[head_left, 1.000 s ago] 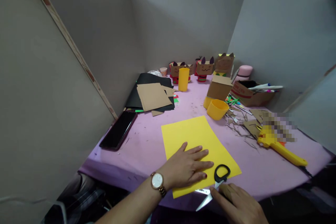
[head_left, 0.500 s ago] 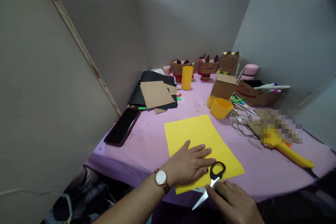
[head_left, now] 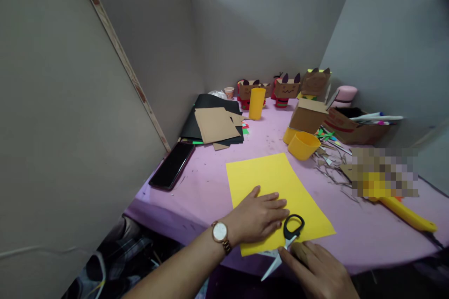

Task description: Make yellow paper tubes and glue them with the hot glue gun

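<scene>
We note the right grip (head_left: 315,266) clamped on the scissors (head_left: 289,243), blades angled back toward us, probably to keep the points off our work. Just left, our left grip (head_left: 261,219) lies flat on the yellow sheet (head_left: 277,177), fingers apart, likely keeping it from sliding. Right of both grips, a yellow-handled tool (head_left: 407,212) rests, seemingly set aside; beyond them sits a short yellow tube (head_left: 304,146).

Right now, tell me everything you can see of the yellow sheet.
The yellow sheet looks like paper or thin card, four-cornered, with no marks visible. It lies roughly flat on the lilac table cover, near its front edge. The left hand is spread over its near part; scissors held in the right hand overlap its near edge, contact unclear.
</scene>
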{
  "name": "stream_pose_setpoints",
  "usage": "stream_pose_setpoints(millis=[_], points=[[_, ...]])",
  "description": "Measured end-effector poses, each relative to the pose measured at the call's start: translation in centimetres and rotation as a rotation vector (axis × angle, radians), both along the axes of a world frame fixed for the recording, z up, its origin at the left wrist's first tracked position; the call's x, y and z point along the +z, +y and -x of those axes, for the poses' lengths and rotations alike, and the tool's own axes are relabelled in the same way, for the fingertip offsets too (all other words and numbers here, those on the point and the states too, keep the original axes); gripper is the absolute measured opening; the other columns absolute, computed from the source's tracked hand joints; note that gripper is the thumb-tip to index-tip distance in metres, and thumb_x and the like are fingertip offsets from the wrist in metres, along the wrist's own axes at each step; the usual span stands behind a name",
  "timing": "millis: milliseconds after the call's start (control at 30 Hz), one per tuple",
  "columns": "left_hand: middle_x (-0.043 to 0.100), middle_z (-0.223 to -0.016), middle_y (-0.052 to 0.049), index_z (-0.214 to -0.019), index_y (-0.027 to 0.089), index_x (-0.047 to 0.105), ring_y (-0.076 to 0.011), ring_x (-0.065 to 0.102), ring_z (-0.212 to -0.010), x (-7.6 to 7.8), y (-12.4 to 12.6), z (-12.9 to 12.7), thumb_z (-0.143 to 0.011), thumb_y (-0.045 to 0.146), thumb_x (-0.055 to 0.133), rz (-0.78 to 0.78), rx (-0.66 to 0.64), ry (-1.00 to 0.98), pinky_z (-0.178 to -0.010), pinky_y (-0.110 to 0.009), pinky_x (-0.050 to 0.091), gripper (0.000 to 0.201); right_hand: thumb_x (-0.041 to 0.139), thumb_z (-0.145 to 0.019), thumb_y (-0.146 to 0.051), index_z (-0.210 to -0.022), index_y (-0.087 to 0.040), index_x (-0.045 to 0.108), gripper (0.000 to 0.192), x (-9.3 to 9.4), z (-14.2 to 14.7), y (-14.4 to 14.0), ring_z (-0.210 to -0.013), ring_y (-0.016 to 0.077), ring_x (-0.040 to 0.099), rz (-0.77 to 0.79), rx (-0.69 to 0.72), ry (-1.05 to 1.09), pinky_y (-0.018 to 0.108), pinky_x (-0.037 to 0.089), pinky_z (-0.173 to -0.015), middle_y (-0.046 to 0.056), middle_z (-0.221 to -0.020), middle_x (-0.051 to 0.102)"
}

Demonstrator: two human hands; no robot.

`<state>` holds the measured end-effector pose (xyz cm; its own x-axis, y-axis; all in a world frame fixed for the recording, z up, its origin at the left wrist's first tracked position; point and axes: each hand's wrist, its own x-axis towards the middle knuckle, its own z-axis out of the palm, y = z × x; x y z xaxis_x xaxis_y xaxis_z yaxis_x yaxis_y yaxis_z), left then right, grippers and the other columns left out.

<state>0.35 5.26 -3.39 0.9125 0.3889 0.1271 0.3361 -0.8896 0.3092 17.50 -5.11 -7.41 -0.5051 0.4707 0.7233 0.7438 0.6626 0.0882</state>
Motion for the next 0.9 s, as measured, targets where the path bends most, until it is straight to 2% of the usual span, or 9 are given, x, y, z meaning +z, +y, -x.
stream_pose_setpoints(millis=[67,167,267,333,467,533,700,800,900], points=[[0.057,-0.129,-0.002,-0.12,0.026,0.05,-0.0189,0.038,-0.13,0.6,-0.3,0.6,-0.094,0.03,0.034,-0.004,0.007,0.001,-0.105,-0.048,0.021,0.03,0.033,-0.092,-0.006,-0.087,-0.012,0.068,0.036,0.0,-0.1,0.0,-0.058,0.0163,0.065,0.005,-0.003,-0.003,0.027,0.045,-0.056,0.008,-0.065,0.071],[0.053,-0.134,-0.004,-0.122,0.025,0.049,-0.0199,0.035,-0.131,1.2,-0.9,2.4,-0.095,0.035,0.033,-0.001,0.017,0.014,-0.106,-0.047,0.021,0.033,0.035,-0.091,-0.005,-0.089,-0.011,0.068,0.034,-0.2,-0.1,-0.1,-0.06,0.0175,0.065,0.031,-0.003,-0.009,0.028,0.045,-0.056,0.009,-0.067,0.071],[0.043,-0.142,-0.006,-0.134,0.024,0.037,-0.0229,0.031,-0.134,0.8,-2.0,4.9,-0.091,0.047,0.039,-0.002,-0.005,0.036,-0.109,-0.05,0.017,0.048,0.035,-0.091,-0.006,-0.09,-0.012,0.068,0.034,-0.6,-0.2,-0.3,-0.063,0.0181,0.065,0.033,-0.005,-0.003,0.028,0.046,-0.058,0.009,-0.068,0.071],[0.036,-0.146,-0.006,-0.138,0.026,0.031,-0.0243,0.027,-0.135,0.0,-2.9,6.4,-0.088,0.049,0.044,-0.068,-0.038,0.037,-0.11,-0.052,0.013,0.057,0.035,-0.091,-0.007,-0.092,-0.012,0.068,0.033,-0.9,-0.4,-0.3,-0.064,0.0184,0.065,0.038,-0.004,-0.008,0.029,0.047,-0.06,0.009,-0.069,0.071],[0.044,-0.141,-0.001,-0.135,0.025,0.037,-0.015,0.032,-0.133,-1.5,-4.3,7.9,-0.094,0.016,0.04,-0.276,-0.046,0.032,-0.114,-0.041,0.012,0.042,0.039,-0.089,-0.006,-0.099,-0.011,0.066,0.029,-1.7,-0.7,-0.5,-0.069,0.0188,0.065,0.098,-0.003,-0.043,0.029,0.047,-0.063,0.009,-0.076,0.071],[0.047,-0.139,-0.001,-0.135,0.02,0.037,-0.013,0.033,-0.132,-1.9,-4.5,7.9,-0.094,0.012,0.038,-0.303,-0.035,0.03,-0.115,-0.037,0.014,0.041,0.04,-0.089,-0.006,-0.099,-0.011,0.066,0.029,-1.7,-0.7,-0.5,-0.068,0.0185,0.064,0.103,-0.011,-0.035,0.029,0.047,-0.062,0.009,-0.075,0.07],[0.044,-0.14,-0.002,-0.136,0.018,0.035,-0.014,0.031,-0.133,-1.8,-3.7,7.3,-0.096,0.014,0.031,-0.266,-0.014,0.07,-0.114,-0.038,0.015,0.04,0.04,-0.09,-0.008,-0.095,-0.012,0.067,0.028,-1.1,-0.2,0.2,-0.063,0.0169,0.062,0.074,-0.052,0.012,0.028,0.045,-0.059,0.008,-0.071,0.068],[0.041,-0.142,-0.004,-0.137,0.02,0.033,-0.0181,0.031,-0.134,-1.2,-3.4,7.2,-0.096,0.031,0.033,-0.144,0.004,0.099,-0.113,-0.042,0.017,0.042,0.04,-0.09,-0.009,-0.098,-0.012,0.067,0.028,-1.2,-0.2,0.5,-0.067,0.0174,0.063,0.11,-0.063,-0.005,0.029,0.047,-0.063,0.009,-0.074,0.068],[0.048,-0.138,-0.002,-0.132,0.024,0.041,-0.0178,0.037,-0.131,-0.1,-3.2,6.7,-0.094,0.041,0.035,-0.001,0.079,0.089,-0.111,-0.042,0.022,0.042,0.039,-0.09,-0.01,-0.099,-0.012,0.066,0.029,-1.6,-0.3,0.6,-0.066,0.0176,0.063,0.12,-0.065,-0.014,0.029,0.047,-0.061,0.009,-0.075,0.068]])
